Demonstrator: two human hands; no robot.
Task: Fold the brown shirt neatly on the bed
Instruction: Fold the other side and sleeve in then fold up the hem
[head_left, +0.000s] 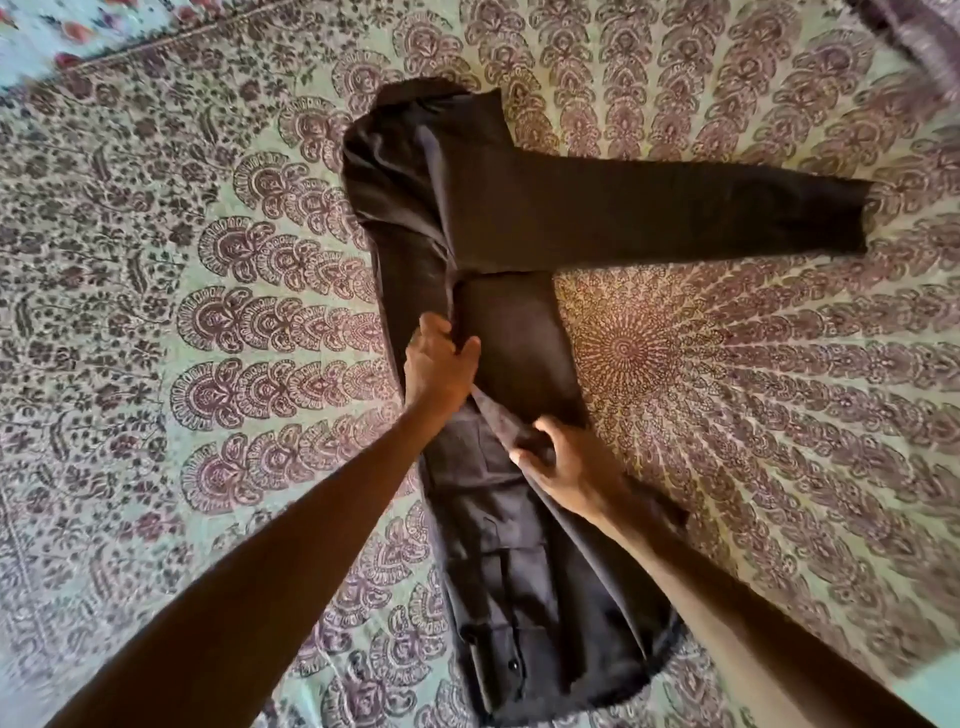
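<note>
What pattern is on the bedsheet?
A mandala print, purple-brown paisley motifs on pale green, on the bedsheet; head view.

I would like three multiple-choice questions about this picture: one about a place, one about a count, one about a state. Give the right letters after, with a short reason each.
1. Toward which side does the spread sleeve of the brown shirt point?
A. the person's right
B. the person's left
C. toward the person

2. How many hands touch the shirt?
A. none
B. one
C. two

3. What state is the shirt in?
A. hanging on a hanger
B. partly folded, lying on the bedspread
C. rolled into a ball

Answers:
1 A, the sleeve stretches out to the right of the body.
2 C, the left hand and the right hand both grip fabric.
3 B, one side is folded in while one sleeve lies open.
</note>
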